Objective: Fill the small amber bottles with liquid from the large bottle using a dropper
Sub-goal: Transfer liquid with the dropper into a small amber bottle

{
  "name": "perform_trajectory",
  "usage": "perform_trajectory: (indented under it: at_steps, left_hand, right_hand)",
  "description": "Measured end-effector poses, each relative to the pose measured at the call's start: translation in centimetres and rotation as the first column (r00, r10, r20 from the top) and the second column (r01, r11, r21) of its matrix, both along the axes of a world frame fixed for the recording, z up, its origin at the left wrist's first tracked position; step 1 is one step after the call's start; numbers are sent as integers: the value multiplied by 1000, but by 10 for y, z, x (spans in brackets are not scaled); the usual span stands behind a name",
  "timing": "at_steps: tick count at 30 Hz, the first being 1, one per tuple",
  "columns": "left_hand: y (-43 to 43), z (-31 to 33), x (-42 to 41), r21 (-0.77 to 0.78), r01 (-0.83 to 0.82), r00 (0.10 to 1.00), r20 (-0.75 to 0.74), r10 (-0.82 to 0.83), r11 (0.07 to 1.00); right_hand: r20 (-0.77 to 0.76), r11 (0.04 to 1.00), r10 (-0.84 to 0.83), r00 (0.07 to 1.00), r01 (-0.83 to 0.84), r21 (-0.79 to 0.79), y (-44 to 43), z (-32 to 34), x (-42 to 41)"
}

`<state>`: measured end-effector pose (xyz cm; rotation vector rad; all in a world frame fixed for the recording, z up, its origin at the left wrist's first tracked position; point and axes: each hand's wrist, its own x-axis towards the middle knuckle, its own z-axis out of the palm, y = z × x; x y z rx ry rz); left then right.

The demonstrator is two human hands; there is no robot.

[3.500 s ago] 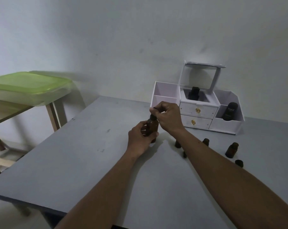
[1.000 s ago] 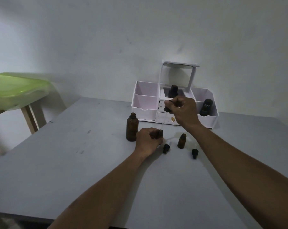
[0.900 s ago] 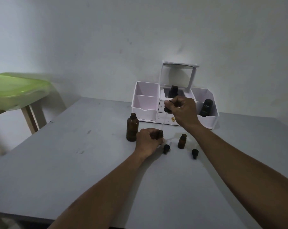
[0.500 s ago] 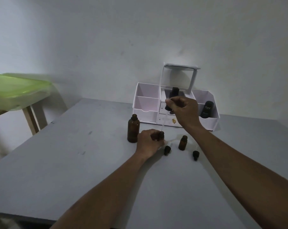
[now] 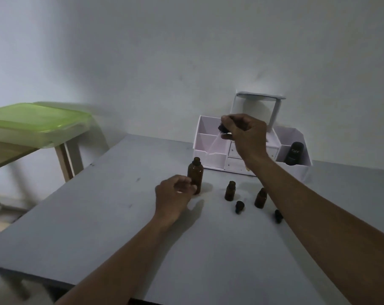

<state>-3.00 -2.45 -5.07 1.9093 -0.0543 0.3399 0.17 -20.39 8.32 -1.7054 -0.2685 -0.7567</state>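
The large amber bottle (image 5: 195,173) stands uncapped on the grey table (image 5: 98,216). My left hand (image 5: 174,195) is at its lower left, fingers curled, touching or nearly touching it; whether it grips is unclear. My right hand (image 5: 246,134) is raised above the table, pinching the black bulb of the dropper (image 5: 223,128); its clear tube blurs down to the left. Two small amber bottles (image 5: 230,191) (image 5: 260,198) stand open to the right, with two black caps (image 5: 239,206) (image 5: 278,215) lying near them.
A white organizer (image 5: 210,137) with drawers and a raised lid stands by the wall, a dark bottle (image 5: 293,153) in its right compartment. A green-lidded plastic box (image 5: 32,124) rests on a wooden stand at left. The table's near edge runs along the bottom left.
My left hand let go of the small bottle and moved left to the large bottle. My right hand lifted the dropper out of the small bottle and swung it up and left.
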Motion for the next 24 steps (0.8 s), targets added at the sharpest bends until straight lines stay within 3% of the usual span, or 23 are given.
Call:
perform_trajectory:
  at_steps: [4,12,24]
  left_hand:
    - [18,2,8,-27,-78,996,32,79,997]
    - [9,3,28,-41,103,992,-72,-105,994]
    - [-1,7,29,-57,163,981,-100,-168,985]
  right_hand:
    - [10,1000,9,1000,-9,-10,13,1,5]
    - [-15,998,18,1000,-19,-54,18,-7,18]
    - [-160,919,4,987,-66,-388,32,-51,31]
